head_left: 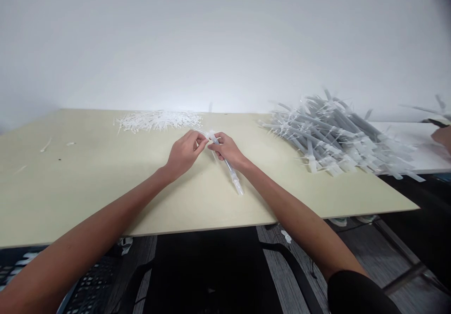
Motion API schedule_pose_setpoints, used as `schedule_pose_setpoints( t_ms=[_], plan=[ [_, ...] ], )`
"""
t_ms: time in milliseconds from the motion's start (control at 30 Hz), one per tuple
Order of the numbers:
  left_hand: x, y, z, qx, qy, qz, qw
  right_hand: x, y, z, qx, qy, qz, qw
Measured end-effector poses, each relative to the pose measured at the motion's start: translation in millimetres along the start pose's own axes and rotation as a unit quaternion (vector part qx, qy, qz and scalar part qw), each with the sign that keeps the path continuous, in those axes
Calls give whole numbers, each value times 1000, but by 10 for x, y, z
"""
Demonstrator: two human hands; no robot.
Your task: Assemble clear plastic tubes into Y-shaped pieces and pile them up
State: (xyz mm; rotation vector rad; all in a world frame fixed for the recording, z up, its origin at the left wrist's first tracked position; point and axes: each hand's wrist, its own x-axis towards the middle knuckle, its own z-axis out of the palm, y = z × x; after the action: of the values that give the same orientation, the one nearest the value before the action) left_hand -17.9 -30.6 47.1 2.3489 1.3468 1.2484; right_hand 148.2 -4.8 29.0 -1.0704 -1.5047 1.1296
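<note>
A grey tube with clear plastic sleeving (233, 177) slants over the table in front of me, its lower end pointing toward me. My right hand (227, 150) is closed around its upper part. Beside the tube's top end, the thumb and fingers of my left hand (186, 153) pinch a thin white cable tie (200, 130); it is partly hidden by the fingers. The top end, with a whitish fitting, sits between both hands. Behind my left hand lies a loose pile of white cable ties (158, 120).
On the right, a large heap of similar tubes (327, 128) with ties sticking out overhangs the table edge. A few stray ties (45, 145) lie at the left of the pale table (105, 178). Another person's hand (442, 138) is at the far right. A dark crate (91, 281) stands below left.
</note>
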Motion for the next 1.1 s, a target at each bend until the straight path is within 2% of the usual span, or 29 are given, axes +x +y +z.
schedule_pose_setpoints(
  t_ms=[267, 433, 600, 700, 933, 1000, 1100],
  plan=[
    [59, -226, 51, 38, -31, 18, 999, -48, -28, 41, 2, -41, 4, 999],
    [78, -204, 40, -33, -47, -6, 998, -18, 32, 24, -10, -27, -3, 1000],
    [74, -140, 19, -90, -71, -61, 991, -25, 6, 18, -29, -22, -2, 999],
    [72, -133, 20, -108, -66, -76, 989, -44, -35, 18, -29, -19, -5, 999],
    [77, -169, 30, -92, -27, -32, 995, -17, -23, 6, 11, 32, 7, 999],
    [83, -170, 27, -94, -8, -52, 994, -4, -23, -1, 31, 40, 24, 998],
    [96, -194, 35, -116, 23, -116, 986, 7, -37, -15, 84, 48, 37, 995]
  ],
)
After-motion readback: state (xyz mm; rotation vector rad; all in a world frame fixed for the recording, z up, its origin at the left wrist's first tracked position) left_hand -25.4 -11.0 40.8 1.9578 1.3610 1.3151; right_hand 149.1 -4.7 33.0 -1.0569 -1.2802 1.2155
